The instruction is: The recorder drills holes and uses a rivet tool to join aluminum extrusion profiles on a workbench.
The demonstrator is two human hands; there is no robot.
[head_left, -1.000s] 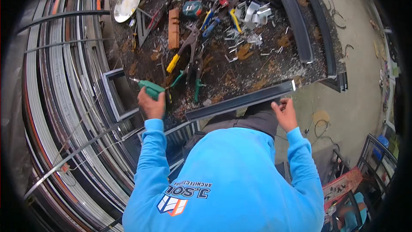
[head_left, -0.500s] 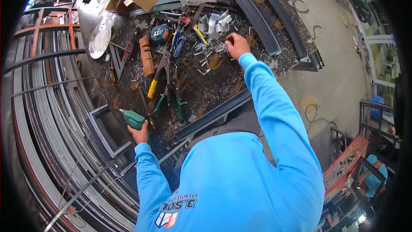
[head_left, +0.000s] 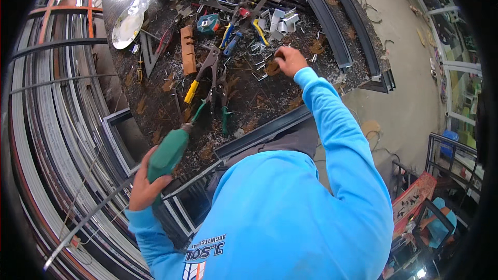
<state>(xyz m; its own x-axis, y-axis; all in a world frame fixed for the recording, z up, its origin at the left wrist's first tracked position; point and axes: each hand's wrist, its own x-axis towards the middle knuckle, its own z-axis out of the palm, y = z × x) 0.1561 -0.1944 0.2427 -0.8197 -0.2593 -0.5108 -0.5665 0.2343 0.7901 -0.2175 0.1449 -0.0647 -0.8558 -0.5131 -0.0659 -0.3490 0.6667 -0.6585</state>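
My left hand (head_left: pixel 141 185) is wrapped round a green power drill (head_left: pixel 169 151), lifted at the table's near left edge. Its nose points up and to the right, toward the green-handled snips (head_left: pixel 225 116). Over the right part of the table, my right hand (head_left: pixel 291 61) has thumb and fingers pinched together; whether anything small is between them I cannot make out. Small bright metal pieces (head_left: pixel 262 67) lie scattered just left of it. Beyond that hand sits a heap of cut silver channel pieces (head_left: pixel 282 23). Yellow-handled locking pliers (head_left: pixel 201 75) rest mid-table.
An orange-brown notched block (head_left: pixel 188 51), a teal tape measure (head_left: pixel 208 23) and a white plate (head_left: pixel 128 28) lie farther back. Dark metal profiles (head_left: pixel 327 21) extend along the right side, and another profile (head_left: pixel 264 130) along the near edge. Racked metal lengths (head_left: pixel 52 140) fill the left. A person (head_left: pixel 438 223) is at lower right.
My left hand has brought the drill up and nearer to me, swinging its nose from leftward to up and right. My right hand stays pinched, slightly farther right. The whole view has shifted a little.
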